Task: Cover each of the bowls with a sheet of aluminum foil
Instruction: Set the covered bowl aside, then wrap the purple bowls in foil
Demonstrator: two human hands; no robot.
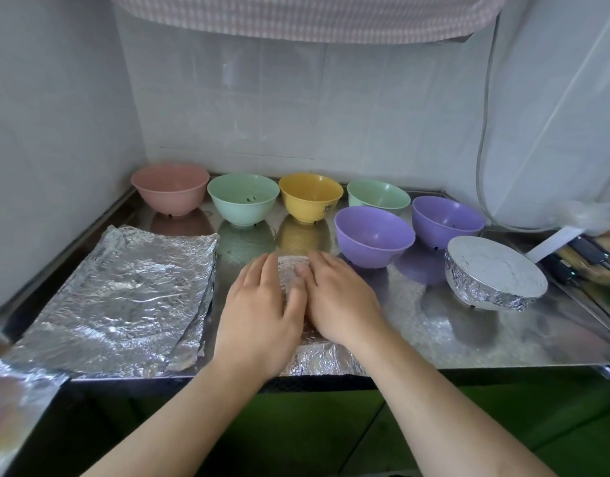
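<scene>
A foil sheet (322, 361) lies over a bowl at the front middle of the steel counter; the bowl under it is hidden. My left hand (260, 313) and my right hand (338, 299) press flat on top of this foil, side by side, fingers straight. One foil-covered bowl (492, 273) stands at the right. Uncovered bowls line the back: pink (170, 187), green (243, 199), yellow (310, 196), pale green (377, 196), and two purple ones (372, 235) (446, 220). A stack of loose foil sheets (124, 297) lies at the left.
The steel counter (434, 325) ends in a front edge just below my hands. White walls close the back and left. A cable (482, 160) hangs at the right, and dark-handled utensils (578, 256) lie beyond the covered bowl.
</scene>
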